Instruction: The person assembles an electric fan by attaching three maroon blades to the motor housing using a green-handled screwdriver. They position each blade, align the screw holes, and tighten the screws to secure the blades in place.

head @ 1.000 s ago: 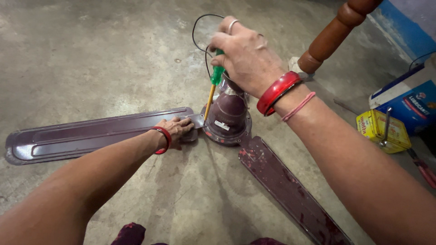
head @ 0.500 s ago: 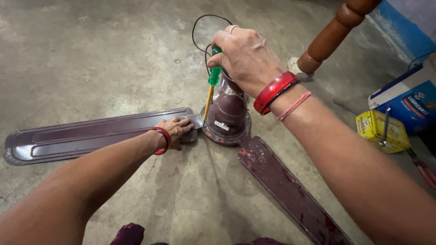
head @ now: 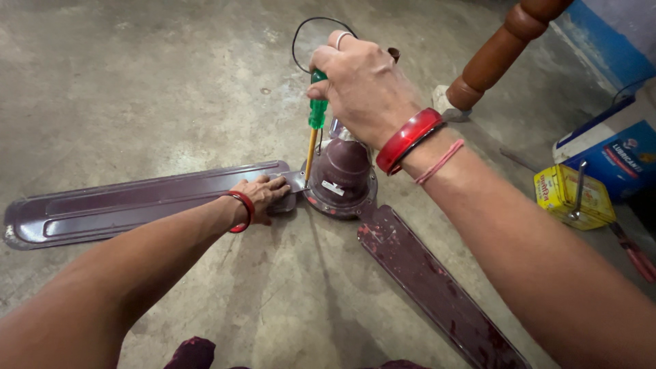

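So, right hand (head: 362,85) fisted round green-handled screwdriver (head: 314,130), tip down at blade bracket, 9 o'clock of maroon ceiling fan motor (head: 342,174). Left hand (head: 263,193) pressed flat, fingers together, on left fan blade (head: 130,205). Yellow tin (head: 567,195) at 3 o'clock, on concrete floor (head: 137,89).

A small yellow tin (head: 572,197) sits on the floor (head: 137,89) at the right edge of the view, rectangular, with red print on its lid and side; a metal tool lies across its top. Just behind it stands a larger blue carton (head: 618,154), box-shaped, with a white upper face and a red and white printed band on its blue side. On the maroon fan motor housing (head: 342,174) in the middle of the view, a small white rectangular label (head: 333,188) is stuck low on the near side.
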